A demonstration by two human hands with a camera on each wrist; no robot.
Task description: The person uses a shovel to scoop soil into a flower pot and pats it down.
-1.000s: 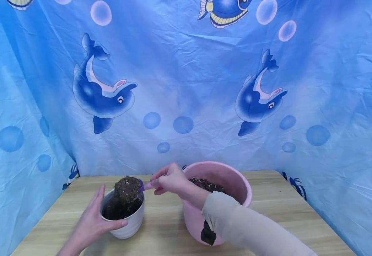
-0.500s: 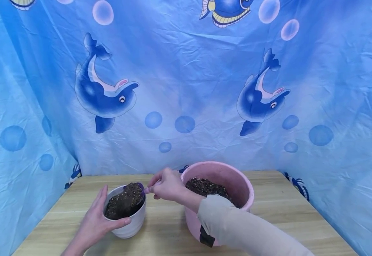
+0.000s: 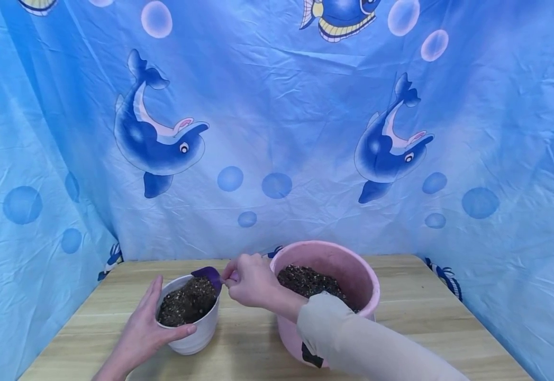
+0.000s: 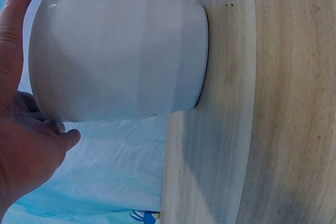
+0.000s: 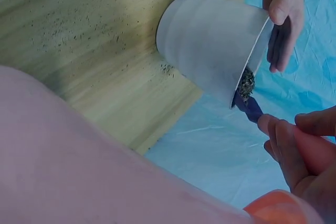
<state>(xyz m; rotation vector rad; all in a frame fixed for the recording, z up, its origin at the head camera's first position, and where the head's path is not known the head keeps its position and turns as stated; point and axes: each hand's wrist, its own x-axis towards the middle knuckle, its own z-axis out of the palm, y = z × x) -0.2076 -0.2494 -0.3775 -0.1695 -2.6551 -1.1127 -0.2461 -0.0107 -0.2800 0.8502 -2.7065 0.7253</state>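
Note:
My left hand (image 3: 143, 330) rests against the left side of a white pot (image 3: 200, 334), thumb along the near rim, fingers extended past the far side. Dark potting soil (image 3: 183, 304) fills the pot close to its rim. With my right hand (image 3: 255, 283) I grip a small garden trowel by its pink handle. Its purple blade (image 3: 212, 275) stands at the pot's right rear rim, tipped over the soil. In the right wrist view, the blade (image 5: 252, 109) meets the rim, and soil shows beside it. My right palm is hidden in the head view.
A large pink bucket (image 3: 348, 272) with dark soil (image 3: 307, 279) stands right of the pot, under my right forearm. A black patch (image 3: 311, 355) marks its front. Soil crumbs (image 5: 79, 32) lie on the wooden table (image 3: 415, 312). A blue dolphin-printed curtain (image 3: 277, 121) encloses the back and sides.
The heaped soil has gone from the trowel into the pot, raising the level there. My right hand has tipped the blade and lowered slightly; my left hand stays at the pot.

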